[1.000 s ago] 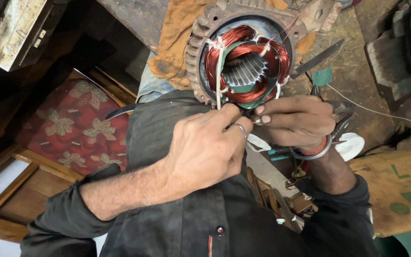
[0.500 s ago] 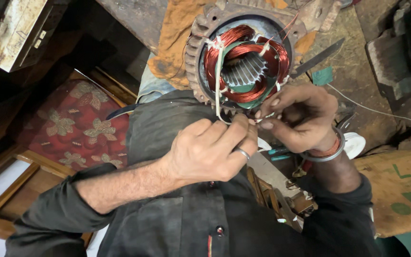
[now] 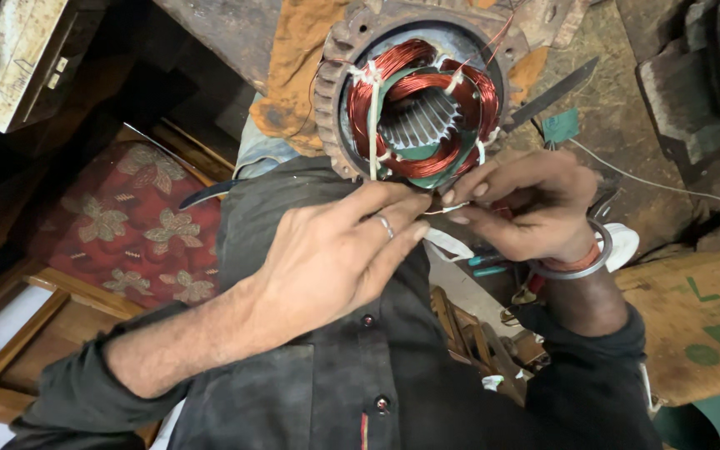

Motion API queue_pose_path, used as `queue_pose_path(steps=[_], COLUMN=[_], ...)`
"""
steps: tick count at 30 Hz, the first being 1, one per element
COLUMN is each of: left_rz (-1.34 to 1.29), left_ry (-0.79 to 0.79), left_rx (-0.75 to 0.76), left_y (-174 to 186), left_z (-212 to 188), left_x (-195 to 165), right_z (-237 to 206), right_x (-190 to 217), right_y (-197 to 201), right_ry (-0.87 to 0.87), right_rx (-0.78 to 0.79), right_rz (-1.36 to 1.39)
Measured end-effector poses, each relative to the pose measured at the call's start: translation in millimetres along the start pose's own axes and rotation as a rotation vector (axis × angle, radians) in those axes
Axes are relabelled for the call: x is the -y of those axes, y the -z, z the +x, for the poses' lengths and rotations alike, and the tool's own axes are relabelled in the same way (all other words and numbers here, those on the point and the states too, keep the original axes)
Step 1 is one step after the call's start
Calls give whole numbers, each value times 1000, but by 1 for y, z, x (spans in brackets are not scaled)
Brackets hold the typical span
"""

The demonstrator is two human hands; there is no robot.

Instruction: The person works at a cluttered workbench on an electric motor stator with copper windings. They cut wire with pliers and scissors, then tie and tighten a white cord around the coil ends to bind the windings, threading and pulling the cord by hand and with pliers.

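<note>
Fingertips of left hand (image 3: 335, 250) and right hand (image 3: 527, 208) pinch narrow on a white string (image 3: 439, 210), just below the motor stator (image 3: 418, 104). Too strong pull can probably scratch the copper winding (image 3: 393, 71).

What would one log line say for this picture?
left hand: pinching white string | right hand: pinching same string | motor: copper coils, just above hands
</note>
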State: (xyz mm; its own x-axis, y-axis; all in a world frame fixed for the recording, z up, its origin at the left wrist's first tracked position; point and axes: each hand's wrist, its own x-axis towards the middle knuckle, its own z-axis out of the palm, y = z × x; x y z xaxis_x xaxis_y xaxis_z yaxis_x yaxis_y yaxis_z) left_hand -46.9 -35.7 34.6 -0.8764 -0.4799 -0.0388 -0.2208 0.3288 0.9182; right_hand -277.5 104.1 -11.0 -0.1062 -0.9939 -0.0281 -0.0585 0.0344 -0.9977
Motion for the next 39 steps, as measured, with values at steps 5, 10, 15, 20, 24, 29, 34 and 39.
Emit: queue_pose_path(steps=[5, 10, 15, 20, 24, 29, 34, 39], left_rz=[-2, -53, -86, -102, -127, -203, -221, -210], left_ry=[58, 84, 83, 72, 139, 165, 171, 262], left_rx=[101, 109, 122, 81, 101, 114, 127, 144], left_y=[1, 1, 3, 2, 2, 7, 10, 9], left_z=[7, 9, 8, 7, 7, 6, 6, 11], left_x=[2, 2, 3, 3, 1, -1, -5, -10], right_z=[5, 9, 14, 21, 26, 28, 24, 19], right_x=[0, 10, 23, 32, 39, 45, 45, 47], right_y=[-4, 0, 1, 8, 16, 11, 4, 5], right_ry=[-17, -6, -51, -43, -18, 154, 137, -1], right_rx=[-27, 42, 113, 174, 222, 250, 228, 269], right_rz=[35, -125, -180, -222, -273, -470, -505, -448])
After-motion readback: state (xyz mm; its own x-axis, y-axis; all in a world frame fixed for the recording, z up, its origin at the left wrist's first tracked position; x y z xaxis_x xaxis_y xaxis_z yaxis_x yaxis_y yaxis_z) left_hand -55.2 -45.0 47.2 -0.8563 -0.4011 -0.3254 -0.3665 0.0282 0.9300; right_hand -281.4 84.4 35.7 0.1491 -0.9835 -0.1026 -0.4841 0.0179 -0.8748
